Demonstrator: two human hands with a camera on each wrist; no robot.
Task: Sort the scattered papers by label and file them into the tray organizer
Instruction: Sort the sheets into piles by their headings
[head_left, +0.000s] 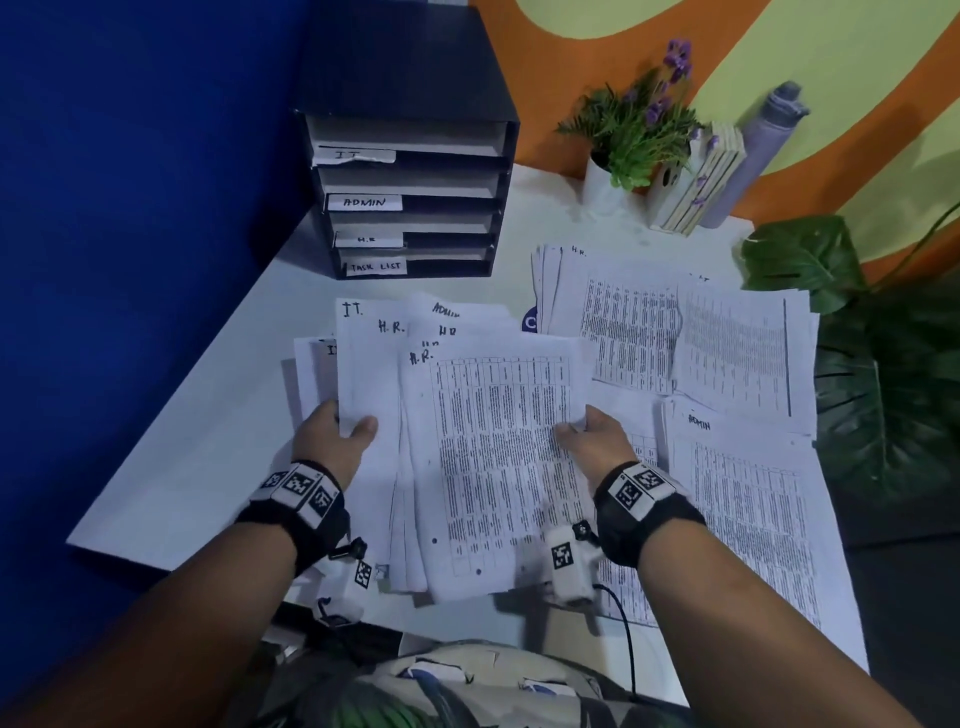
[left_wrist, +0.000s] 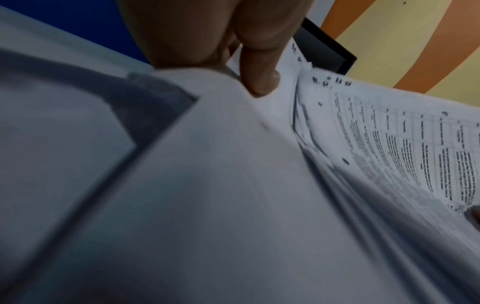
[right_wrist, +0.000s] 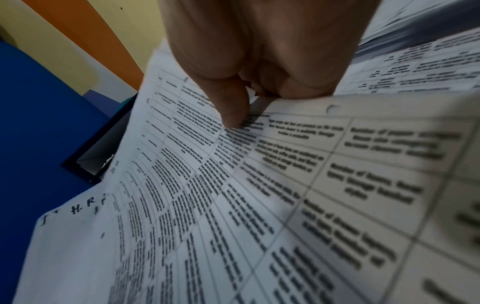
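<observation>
White printed papers (head_left: 488, 457), handwritten labels

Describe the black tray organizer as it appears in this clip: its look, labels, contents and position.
The tray organizer is a black, box-shaped unit, seemingly board or laminate, upright at the table's far left corner against the blue wall. It has four stacked open-front slots with pale shelves. Handwritten white labels sit at the left of each slot's front, top to bottom: IT, ADMIN, H.R, TASK LIST. No filed papers are plainly visible inside. Neither hand touches it; it rests on the white table, behind the fanned papers.
</observation>
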